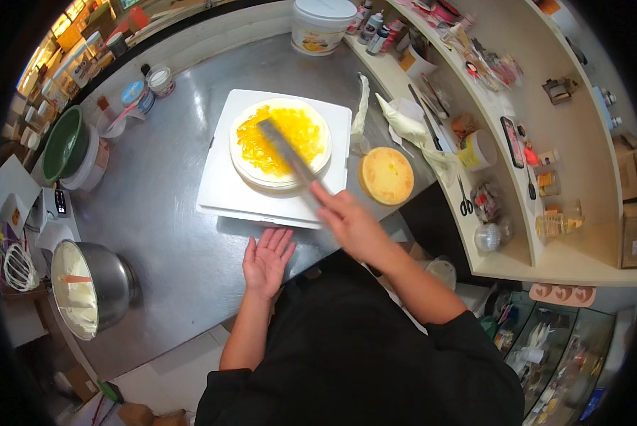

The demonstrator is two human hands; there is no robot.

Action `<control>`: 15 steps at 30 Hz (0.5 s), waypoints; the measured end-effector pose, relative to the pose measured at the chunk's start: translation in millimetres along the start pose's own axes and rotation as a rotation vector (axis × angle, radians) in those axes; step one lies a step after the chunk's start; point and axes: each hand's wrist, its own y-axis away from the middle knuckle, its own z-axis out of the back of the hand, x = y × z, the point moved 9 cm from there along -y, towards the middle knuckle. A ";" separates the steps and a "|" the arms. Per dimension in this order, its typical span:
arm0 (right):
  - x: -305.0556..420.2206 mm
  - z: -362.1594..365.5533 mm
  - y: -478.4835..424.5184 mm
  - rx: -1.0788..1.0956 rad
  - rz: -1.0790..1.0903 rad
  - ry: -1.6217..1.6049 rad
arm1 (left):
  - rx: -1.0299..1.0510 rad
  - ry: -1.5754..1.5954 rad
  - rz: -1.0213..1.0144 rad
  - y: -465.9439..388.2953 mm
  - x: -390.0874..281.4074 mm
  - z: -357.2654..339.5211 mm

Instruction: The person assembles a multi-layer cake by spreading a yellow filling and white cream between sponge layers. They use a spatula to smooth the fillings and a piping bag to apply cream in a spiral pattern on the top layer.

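Observation:
A round cake (242, 173) coated in white cream sits on a square white board (217, 183). Yellow chopped fruit or filling (307, 136) covers most of its top inside a cream rim. My right hand (353, 226) grips the handle of a long metal spatula (286, 146), whose blurred blade lies across the yellow layer. Whether the blade touches it I cannot tell. Palm up and fingers spread, my left hand (267, 261) is just in front of the board and holds nothing. A round sponge layer (386, 175) rests to the right of the board.
A steel mixing bowl (110, 290) holding cream stands at the left. Filled piping bags (403, 122), a knife (425, 114) and scissors (463, 197) lie on the right side, by shelves (502, 213). A white bucket (322, 26) stands at the back; a green basin (65, 144) is far left.

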 end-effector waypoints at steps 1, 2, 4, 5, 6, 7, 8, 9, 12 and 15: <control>-5.4 13.8 -0.8 -0.039 -0.024 0.022 | -0.020 0.029 -0.023 -0.5 -5.3 5.2; -24.4 21.3 -4.4 -0.077 -0.045 0.048 | -0.040 0.058 -0.047 -1.2 -11.3 10.9; -33.6 23.6 -5.3 -0.075 -0.098 0.076 | -0.035 0.085 -0.106 -2.3 -31.6 20.7; -36.0 23.2 -5.1 -0.074 -0.124 0.090 | -0.032 0.098 -0.135 -3.6 -38.6 24.5; -34.7 15.5 -3.5 -0.058 -0.140 0.126 | -0.070 0.087 -0.171 -2.2 -45.3 13.4; -24.0 4.3 -1.5 -0.065 -0.069 0.087 | -0.042 0.069 -0.168 -1.8 -46.6 4.7; -13.2 -8.6 1.6 -0.072 0.002 0.048 | -0.015 0.050 -0.163 -1.7 -47.0 -2.2; -0.7 -17.4 2.6 -0.079 0.072 0.008 | 0.013 0.031 -0.159 -0.9 -46.9 -5.9; 14.1 -28.7 2.4 0.069 0.042 -0.095 | 0.002 0.031 -0.084 -1.5 -25.5 -0.5; -2.9 8.4 -0.3 -0.036 -0.038 -0.067 | -0.017 0.024 -0.067 2.3 -14.2 -0.1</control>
